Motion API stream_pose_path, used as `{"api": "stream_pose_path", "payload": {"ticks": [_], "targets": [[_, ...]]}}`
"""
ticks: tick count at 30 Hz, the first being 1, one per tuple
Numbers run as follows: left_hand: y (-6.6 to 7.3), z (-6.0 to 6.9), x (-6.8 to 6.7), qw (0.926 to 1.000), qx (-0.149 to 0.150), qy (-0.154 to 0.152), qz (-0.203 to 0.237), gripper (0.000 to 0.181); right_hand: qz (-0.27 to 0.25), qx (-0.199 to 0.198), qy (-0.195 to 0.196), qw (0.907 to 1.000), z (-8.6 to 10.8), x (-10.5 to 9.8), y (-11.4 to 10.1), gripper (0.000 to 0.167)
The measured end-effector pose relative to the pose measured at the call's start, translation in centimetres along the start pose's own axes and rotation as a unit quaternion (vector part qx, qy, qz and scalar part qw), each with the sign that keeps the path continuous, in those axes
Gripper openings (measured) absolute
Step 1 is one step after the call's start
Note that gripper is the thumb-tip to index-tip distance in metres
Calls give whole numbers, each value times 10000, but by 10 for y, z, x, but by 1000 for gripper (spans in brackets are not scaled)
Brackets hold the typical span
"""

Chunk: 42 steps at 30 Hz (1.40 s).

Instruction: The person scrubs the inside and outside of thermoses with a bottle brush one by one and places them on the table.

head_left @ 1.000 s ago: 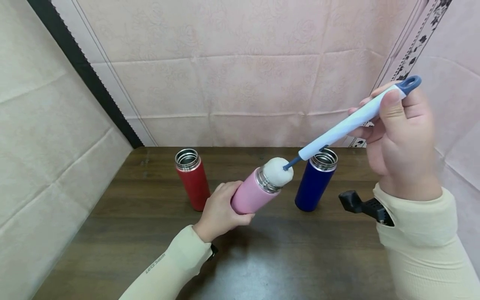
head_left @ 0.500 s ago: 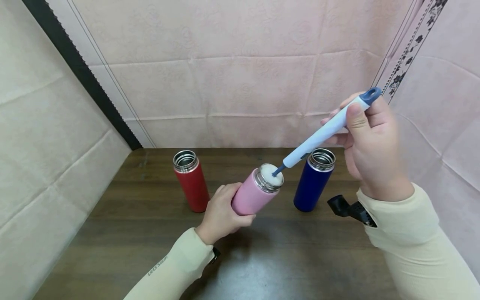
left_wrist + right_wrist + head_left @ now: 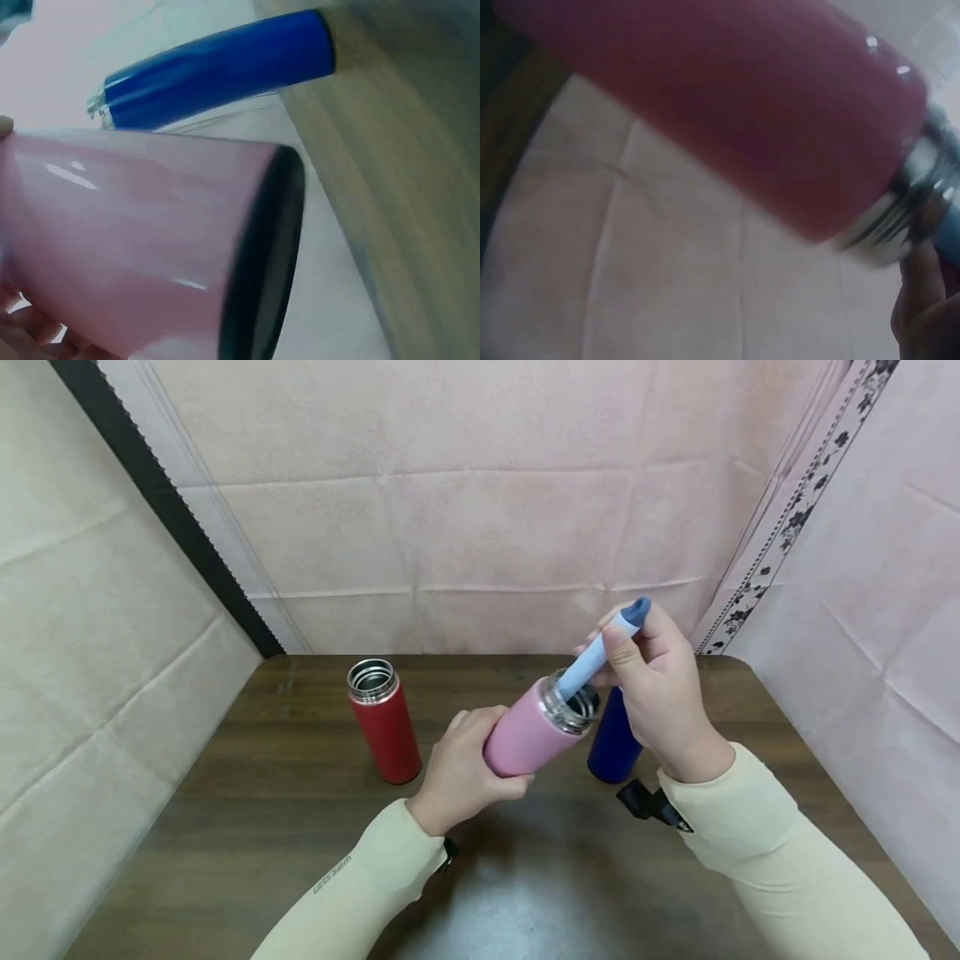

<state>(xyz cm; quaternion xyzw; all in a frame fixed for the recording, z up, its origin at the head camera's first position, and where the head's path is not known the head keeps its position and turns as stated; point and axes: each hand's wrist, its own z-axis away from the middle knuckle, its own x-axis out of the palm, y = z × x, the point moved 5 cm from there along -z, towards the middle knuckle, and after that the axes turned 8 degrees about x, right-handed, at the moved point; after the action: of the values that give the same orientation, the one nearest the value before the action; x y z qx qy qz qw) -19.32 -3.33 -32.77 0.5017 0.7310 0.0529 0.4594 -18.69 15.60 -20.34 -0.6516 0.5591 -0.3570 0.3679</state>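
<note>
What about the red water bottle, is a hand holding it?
No, the left hand grips the pink water bottle, the right hand holds the light-blue handle, and the red water bottle stands apart.

The pink bottle (image 3: 525,737) looks smooth and glossy, its neck (image 3: 557,708) shiny metal, the blue handle (image 3: 588,663) plastic.

3 btls (image 3: 528,731) (image 3: 386,727) (image 3: 612,743), 1 hndl (image 3: 587,665), 1 tbl (image 3: 225,860)
</note>
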Motion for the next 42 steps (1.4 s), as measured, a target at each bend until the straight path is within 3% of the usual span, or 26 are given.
{"api": "stream_pose_path", "payload": {"ticks": [2,5,10,14,19,25,32,37,42], "targets": [[4,-4,2,9999,60,-38,-82,63,-112,-133,-23,9998,2,1,3,8],[4,-4,4,9998,-112,-132,-87,64,-317,-250,145,9991,1,-3,0,9],[-5,4,5,9980,-507,-375,87,67,-1045,-482,723,9907,-8,-19,-19,13],[-11,9,4,9966,-644,-482,184,69,-1147,-650,852,9876,-13,-28,-34,17],[-11,9,1,9975,-494,-500,24,70,-1689,-717,895,9789,-18,-42,-43,19],[-13,7,-2,9987,-225,-363,-276,65,-2766,-446,1221,9521,-19,-67,-50,22],[-15,12,-6,9975,-133,-336,-605,60,-3163,-437,1189,9402,-17,-81,-51,21],[-12,12,-12,9969,-40,-294,-728,60,-3521,-488,1239,9264,-16,-87,-51,22],[-11,10,-13,9967,-61,-366,-728,60,-3595,-505,1262,9232,-16,-91,-52,22]]}}
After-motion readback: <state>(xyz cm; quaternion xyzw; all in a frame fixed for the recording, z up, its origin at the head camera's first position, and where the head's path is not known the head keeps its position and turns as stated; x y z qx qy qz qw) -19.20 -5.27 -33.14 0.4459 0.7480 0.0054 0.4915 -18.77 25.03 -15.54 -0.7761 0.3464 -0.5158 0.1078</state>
